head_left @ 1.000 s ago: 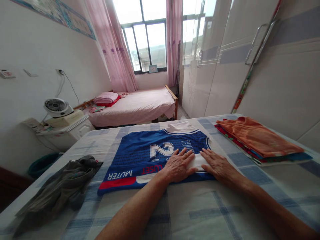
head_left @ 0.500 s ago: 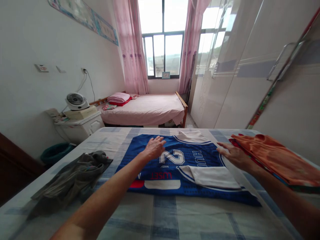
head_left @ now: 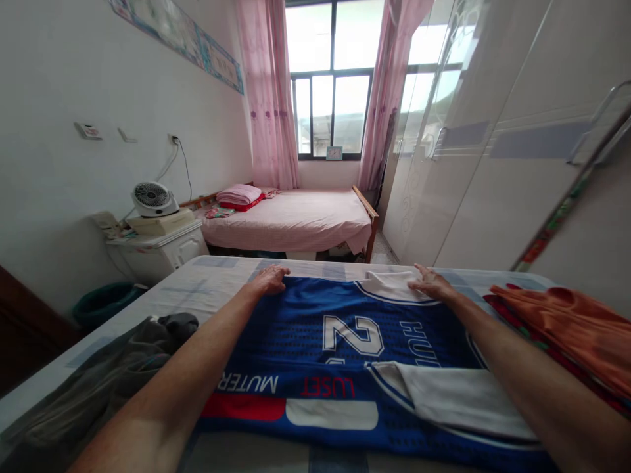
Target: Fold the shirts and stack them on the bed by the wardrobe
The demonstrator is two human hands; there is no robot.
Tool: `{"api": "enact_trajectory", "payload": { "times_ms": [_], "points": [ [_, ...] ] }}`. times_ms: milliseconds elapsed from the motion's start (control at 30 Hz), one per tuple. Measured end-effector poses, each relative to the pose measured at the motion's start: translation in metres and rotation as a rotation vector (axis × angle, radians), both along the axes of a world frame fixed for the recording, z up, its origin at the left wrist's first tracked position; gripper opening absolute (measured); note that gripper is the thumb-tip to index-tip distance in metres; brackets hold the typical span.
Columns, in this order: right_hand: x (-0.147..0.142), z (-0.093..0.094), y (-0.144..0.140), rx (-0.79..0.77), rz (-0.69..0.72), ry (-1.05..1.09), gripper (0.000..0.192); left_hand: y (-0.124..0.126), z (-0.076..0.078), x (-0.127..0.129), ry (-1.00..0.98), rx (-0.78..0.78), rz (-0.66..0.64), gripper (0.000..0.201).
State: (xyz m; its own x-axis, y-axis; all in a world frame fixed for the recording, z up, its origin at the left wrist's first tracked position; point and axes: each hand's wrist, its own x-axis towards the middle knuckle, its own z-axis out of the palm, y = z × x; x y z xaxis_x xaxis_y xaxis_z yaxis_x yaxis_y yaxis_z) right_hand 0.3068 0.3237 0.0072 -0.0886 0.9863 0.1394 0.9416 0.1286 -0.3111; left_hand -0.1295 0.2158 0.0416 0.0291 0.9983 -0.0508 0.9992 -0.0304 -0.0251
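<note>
Where laid partly folded on the plaid bedsheet point(head_left: 192, 289), judge the blue basketball jersey point(head_left: 300, 348) light, soft, perhaps slippery; hold by far-left corner and neckline point(head_left: 387, 284). Note left hand point(head_left: 270, 280) at that corner, right hand point(head_left: 431, 284) by the neckline, some fingers parted; cannot tell whether pinching.

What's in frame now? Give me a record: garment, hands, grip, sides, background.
garment: blue-and-white fabric jersey, partly folded
left hand: at jersey's far left corner
right hand: at jersey's white far edge
grip: pinching unclear for both
left side: crumpled dark grey cloth garment
right side: folded clothes stack, orange on top
background: pink-covered wooden bed
</note>
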Motion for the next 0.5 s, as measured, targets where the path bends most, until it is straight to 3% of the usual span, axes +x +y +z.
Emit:
{"api": "enact_trajectory", "payload": {
  "times_ms": [67,167,333,500],
  "points": [
    [-0.004,0.0,0.005,-0.013,0.009,-0.021,0.062,0.003,0.0,-0.003,-0.002,-0.015,0.021,0.038],
    [-0.007,0.001,0.01,-0.019,-0.017,-0.038,0.04,-0.002,-0.001,-0.006,-0.008,0.041,0.06,0.025],
    [-0.012,0.008,0.002,0.115,-0.098,-0.016,0.035,-0.017,-0.005,-0.006,-0.041,0.173,0.134,0.023],
    [-0.005,0.029,-0.033,0.189,-0.1,0.063,0.033,-0.036,0.005,-0.008,-0.092,0.245,0.063,0.025]
  ]
}}
